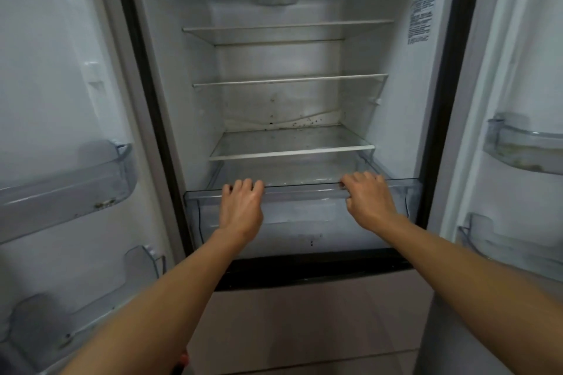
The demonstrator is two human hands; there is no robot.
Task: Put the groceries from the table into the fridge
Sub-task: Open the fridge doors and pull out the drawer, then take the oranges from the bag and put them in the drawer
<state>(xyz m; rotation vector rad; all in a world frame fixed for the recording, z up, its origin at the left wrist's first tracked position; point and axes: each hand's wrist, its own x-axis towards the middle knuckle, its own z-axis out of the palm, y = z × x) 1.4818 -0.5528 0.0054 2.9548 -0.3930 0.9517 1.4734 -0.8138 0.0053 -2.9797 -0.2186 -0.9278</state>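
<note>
the fridge stands open and its glass shelves hold nothing. the left hand and the right hand are both on the front rim of the clear drawer at the bottom of the fridge, well apart from each other. the fingers of each hand are curled over this rim and clamped on it.

the groceries are not in view, and the worktop that carries them is not in view either. no item lies in the fridge yet, so i judge the task is at its very start, with the drawer being prepared.

what could go wrong from here: if one hand pulls more strongly than the other, the drawer can go crooked and jam in the opening. if it is pulled too far, it may come out fully and drop, because the plastic looks thin and light.
</note>
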